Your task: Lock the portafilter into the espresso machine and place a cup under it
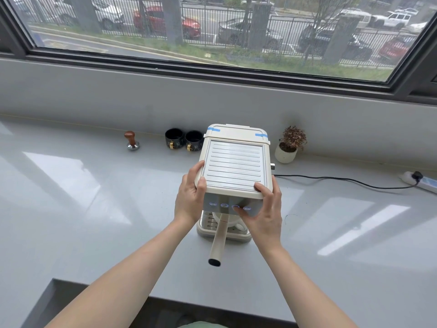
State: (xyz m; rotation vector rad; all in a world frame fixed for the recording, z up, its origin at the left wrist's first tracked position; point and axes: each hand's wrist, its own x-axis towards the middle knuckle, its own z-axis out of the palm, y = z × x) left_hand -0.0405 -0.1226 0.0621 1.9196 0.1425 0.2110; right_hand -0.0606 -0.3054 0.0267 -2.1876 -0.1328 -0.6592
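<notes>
Both hands clasping the espresso machine (pixel 234 166) mid-table, left hand (pixel 190 197) and right hand (pixel 264 204) spread on its top corners; portafilter (pixel 218 237) apparently seated, white cup (pixel 233 222) beneath; brace firmly, check lock.

We have only one view, worn on the head: it looks forward and steeply down on the tabletop (pixel 94 209), close above the espresso machine (pixel 234 166), facing the window (pixel 212 31).
</notes>
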